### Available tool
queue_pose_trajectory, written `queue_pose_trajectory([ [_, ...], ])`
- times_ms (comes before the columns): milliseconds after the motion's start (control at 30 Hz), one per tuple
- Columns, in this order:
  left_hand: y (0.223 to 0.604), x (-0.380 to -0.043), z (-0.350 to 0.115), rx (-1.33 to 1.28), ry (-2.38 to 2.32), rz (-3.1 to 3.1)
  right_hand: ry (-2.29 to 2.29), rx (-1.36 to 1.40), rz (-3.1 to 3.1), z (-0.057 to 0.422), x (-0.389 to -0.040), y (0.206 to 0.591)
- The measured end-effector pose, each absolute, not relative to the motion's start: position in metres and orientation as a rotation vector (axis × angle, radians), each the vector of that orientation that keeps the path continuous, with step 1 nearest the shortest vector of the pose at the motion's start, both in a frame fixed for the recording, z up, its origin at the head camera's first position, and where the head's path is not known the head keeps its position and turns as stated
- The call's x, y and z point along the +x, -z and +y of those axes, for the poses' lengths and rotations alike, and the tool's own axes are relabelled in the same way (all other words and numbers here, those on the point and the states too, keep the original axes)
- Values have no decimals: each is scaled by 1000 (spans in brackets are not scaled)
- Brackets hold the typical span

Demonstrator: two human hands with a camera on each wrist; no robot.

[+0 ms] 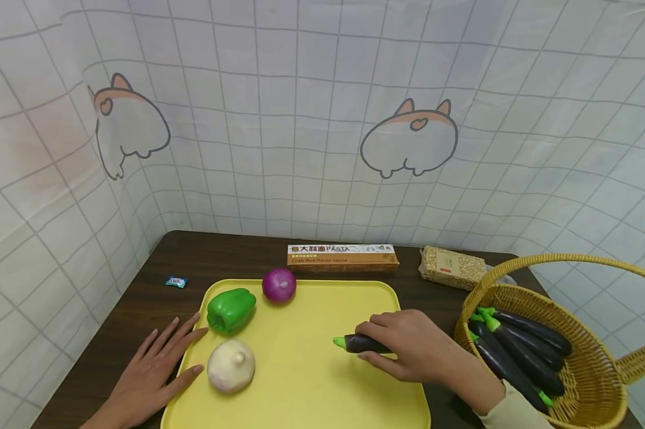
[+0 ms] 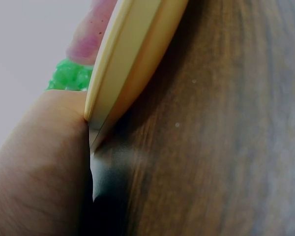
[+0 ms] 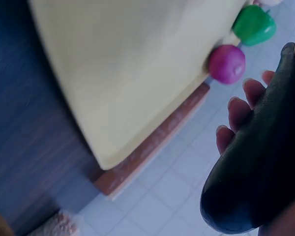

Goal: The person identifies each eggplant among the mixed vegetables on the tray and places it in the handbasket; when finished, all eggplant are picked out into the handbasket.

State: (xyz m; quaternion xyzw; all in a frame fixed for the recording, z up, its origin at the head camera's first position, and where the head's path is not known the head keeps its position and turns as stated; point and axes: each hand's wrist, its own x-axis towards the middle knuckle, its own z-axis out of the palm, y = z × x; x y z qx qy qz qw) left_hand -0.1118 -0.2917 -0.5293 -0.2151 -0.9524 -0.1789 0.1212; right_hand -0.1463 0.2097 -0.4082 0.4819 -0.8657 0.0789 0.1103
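My right hand [image 1: 408,345] grips a dark purple eggplant [image 1: 362,344], its green stem end pointing left, over the right half of the yellow tray [image 1: 301,381]. In the right wrist view the eggplant [image 3: 255,147] lies across the palm, with fingertips [image 3: 239,112] showing along its far side. My left hand [image 1: 153,363] rests at the tray's left rim with its fingers spread and straight. On the tray's left side lie a green bell pepper [image 1: 231,310] and a cream-coloured round vegetable with a knob [image 1: 231,366]. A purple onion [image 1: 279,285] sits at the back rim.
At the right stands a wicker basket [image 1: 595,351] with a tall handle, holding several eggplants [image 1: 520,351]. Behind the tray lie a pasta box [image 1: 342,258] and a bag of pale grains [image 1: 451,268]. A small blue packet [image 1: 176,282] is on the dark wooden table [image 1: 215,256] at left.
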Motion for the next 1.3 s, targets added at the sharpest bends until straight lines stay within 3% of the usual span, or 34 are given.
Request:
queue_pose_trajectory([
  [700, 533, -112, -293, -630, 546, -2776, -151, 1121, -2708, 279, -129, 370],
  [1300, 532, -113, -294, -638, 567, -2781, -54, 831, -2807, 360, -108, 363],
])
